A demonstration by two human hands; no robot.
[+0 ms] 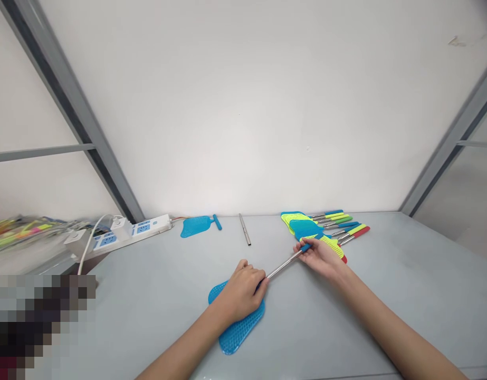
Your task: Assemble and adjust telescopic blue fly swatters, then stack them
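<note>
A blue fly swatter [243,331] lies at the near middle of the table, its perforated head partly covered by my left hand [246,289]. That hand is closed around the neck where the head meets the metal rod. From there the silver rod [283,266] runs up and right to a blue grip, which the fingers of my right hand [316,257] hold. Just behind my right hand is a pile of fly swatters [304,230] with blue, yellow and red heads and coloured handles.
A separate blue swatter head [196,226] lies at the back left, with a short blue grip [217,222] beside it. A loose metal rod [245,230] rests near the wall. At left stands a power strip [136,232] with plugs and a white cable. Blurred coloured items [25,237] lie beyond.
</note>
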